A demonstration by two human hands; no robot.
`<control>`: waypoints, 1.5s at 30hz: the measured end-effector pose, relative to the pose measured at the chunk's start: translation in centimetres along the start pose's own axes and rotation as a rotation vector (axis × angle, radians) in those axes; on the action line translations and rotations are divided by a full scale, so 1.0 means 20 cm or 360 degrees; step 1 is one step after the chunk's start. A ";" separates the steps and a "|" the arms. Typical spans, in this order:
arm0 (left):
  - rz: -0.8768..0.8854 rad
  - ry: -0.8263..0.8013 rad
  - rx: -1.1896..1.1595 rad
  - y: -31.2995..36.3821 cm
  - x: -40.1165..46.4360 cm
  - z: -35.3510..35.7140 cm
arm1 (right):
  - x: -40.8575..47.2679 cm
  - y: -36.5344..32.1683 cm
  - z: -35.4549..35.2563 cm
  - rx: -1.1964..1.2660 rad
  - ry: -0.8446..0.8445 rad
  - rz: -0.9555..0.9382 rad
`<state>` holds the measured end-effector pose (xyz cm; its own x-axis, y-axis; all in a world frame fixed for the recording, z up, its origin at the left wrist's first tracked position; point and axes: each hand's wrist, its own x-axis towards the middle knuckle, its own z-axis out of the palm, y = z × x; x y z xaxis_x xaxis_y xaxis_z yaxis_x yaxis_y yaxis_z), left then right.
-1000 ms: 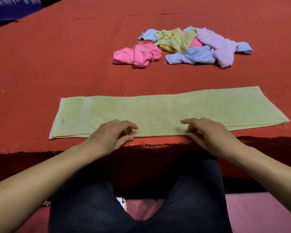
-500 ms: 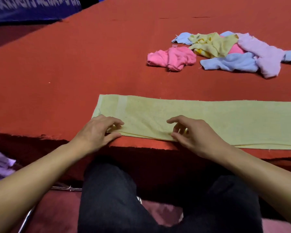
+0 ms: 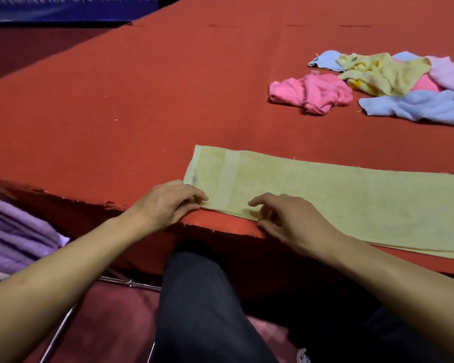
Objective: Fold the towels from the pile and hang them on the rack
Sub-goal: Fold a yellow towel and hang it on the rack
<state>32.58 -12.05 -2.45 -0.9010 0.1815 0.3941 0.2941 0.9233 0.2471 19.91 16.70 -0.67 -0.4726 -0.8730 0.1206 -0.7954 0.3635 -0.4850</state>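
Yellow towel (image 3: 338, 203) lies flat on the red bench (image 3: 142, 100), already folded to a long strip, near long edge running along the bench lip, right end out of frame. Left hand (image 3: 165, 203) sits at the strip's near-left corner, fingers curled onto the edge with the thumb at the hem; looks like a pinch on the corner, though the fingertips are partly hidden. Right hand (image 3: 296, 221) is just beside it on the same near edge, fingers bent and thumb under the hem line, so that grip also reads as pinching the layered edge rather than lying flat. Pile (image 3: 393, 85) of unfolded towels, pink, yellow, blue and lilac, is well apart at far right on the bench. Handling: thin terry, light, fully limp, no stiffness to carry a fold, so it will sag and the layers will slide apart if lifted from one point. Slightly grippy on the felt-like bench cover, so dragging it will likely wrinkle it; lift instead. Best hold, my read: pinch both layers together at the two corners of the left short end, carry that end over to the right end, then smooth the crease flat. Risk is catching only the top layer at the hem and opening the existing fold. Rack isn't clearly visible; a metal bar (image 3: 126, 281) and purple fabric (image 3: 13, 231) show lower left, can't tell what they are.
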 end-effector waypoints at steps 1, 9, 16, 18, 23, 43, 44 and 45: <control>0.0009 0.0000 0.0002 -0.01 0.00 0.00 | 0.01 0.00 -0.01 0.0024 -0.0019 0.0016; -0.0556 0.0164 -0.0390 -0.07 -0.10 -0.04 | 0.49 -0.08 -0.04 0.0218 0.0056 0.0064; -0.0495 0.0182 -0.0330 -0.08 -0.11 -0.01 | 1.02 -0.05 0.13 0.0100 0.0329 0.0080; -0.0377 0.0166 -0.0196 -0.10 -0.10 -0.01 | 1.10 -0.04 0.17 0.0101 0.0234 0.0134; -0.0206 0.0245 0.0091 -0.15 -0.13 -0.01 | 1.21 -0.04 0.21 0.0142 0.0049 0.0215; -0.0635 0.0500 -0.0303 0.14 0.28 -0.03 | 0.68 0.02 -0.08 0.0190 0.0283 0.0227; -0.0614 0.0461 -0.0328 0.20 0.36 0.01 | 0.56 0.06 -0.12 0.0199 0.0302 0.0252; -0.0600 0.0398 -0.0345 0.28 0.44 0.06 | 0.44 0.10 -0.16 0.0212 0.0323 0.0287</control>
<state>25.95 -4.96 1.26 -0.8610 -0.2624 0.4357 0.0464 0.8126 0.5810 12.93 10.89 2.23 -0.6784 -0.7106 0.1864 -0.6415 0.4492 -0.6219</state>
